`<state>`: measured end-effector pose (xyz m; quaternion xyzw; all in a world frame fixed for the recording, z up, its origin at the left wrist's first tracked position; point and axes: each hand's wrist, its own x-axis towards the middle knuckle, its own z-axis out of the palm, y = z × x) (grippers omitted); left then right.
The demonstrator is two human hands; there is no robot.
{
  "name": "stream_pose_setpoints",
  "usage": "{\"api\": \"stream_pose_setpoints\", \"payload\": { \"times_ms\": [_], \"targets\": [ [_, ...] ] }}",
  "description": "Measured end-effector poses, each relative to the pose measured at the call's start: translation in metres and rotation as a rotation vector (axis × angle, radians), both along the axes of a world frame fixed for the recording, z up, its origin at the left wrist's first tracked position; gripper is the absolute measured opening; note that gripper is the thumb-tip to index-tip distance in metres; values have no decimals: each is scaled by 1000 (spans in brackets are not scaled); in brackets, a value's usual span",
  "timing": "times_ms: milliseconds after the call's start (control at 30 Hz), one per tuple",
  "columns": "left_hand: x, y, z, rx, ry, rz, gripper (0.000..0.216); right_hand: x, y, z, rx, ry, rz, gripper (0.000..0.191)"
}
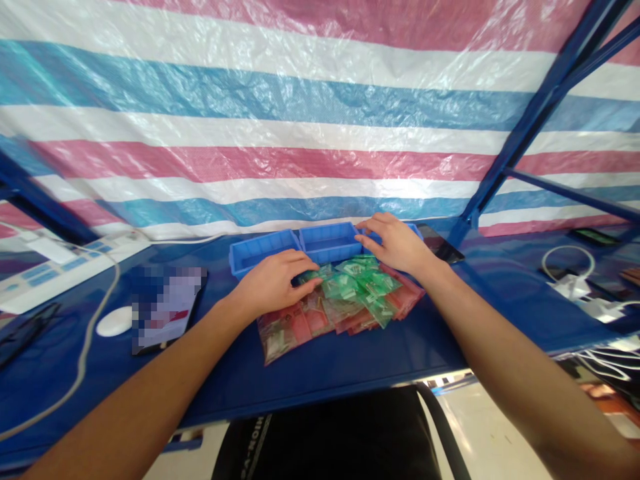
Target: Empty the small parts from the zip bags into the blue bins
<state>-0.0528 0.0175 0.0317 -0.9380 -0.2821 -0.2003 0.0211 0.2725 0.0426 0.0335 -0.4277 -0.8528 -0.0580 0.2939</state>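
A pile of small clear plastic bags lies on the blue table, green bags [363, 287] on top and red bags [305, 320] beneath and around them. Tiny parts show inside some bags. Over the left side of the pile rests my left hand [277, 280], thumb and fingers apart, nothing seen in it. My right hand [395, 243] is at the back right of the pile, fingers spread by the bins. Behind the pile stand a left blue bin [263, 250], a middle blue bin [330, 243] and a right blue bin [413, 230], the last mostly hidden by my right hand.
To the left lie a phone [173, 310], a white round object [115, 321], a power strip [65, 270] and a cable. A dark flat device [440, 243] sits right of the bins. White chargers [573, 285] lie at the far right. A striped sheet [300, 127] hangs behind the table.
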Motion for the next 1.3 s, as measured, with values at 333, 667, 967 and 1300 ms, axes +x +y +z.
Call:
{"api": "stream_pose_setpoints", "payload": {
  "times_ms": [333, 667, 967, 1300],
  "targets": [
    [-7, 3, -4, 29, -59, 28, 30, -11, -4, -1, -32, 155, 106, 28],
    [-6, 1, 9, 108, -375, 232, 34, -16, -10, 4, -95, 165, 112, 28],
    [11, -10, -3, -50, -570, 107, 32, -36, -26, 4, -150, 297, 264, 29],
    [22, -20, -16, -161, -584, -15, 24, -51, -25, -8, -536, 671, 406, 45]
  ]
}}
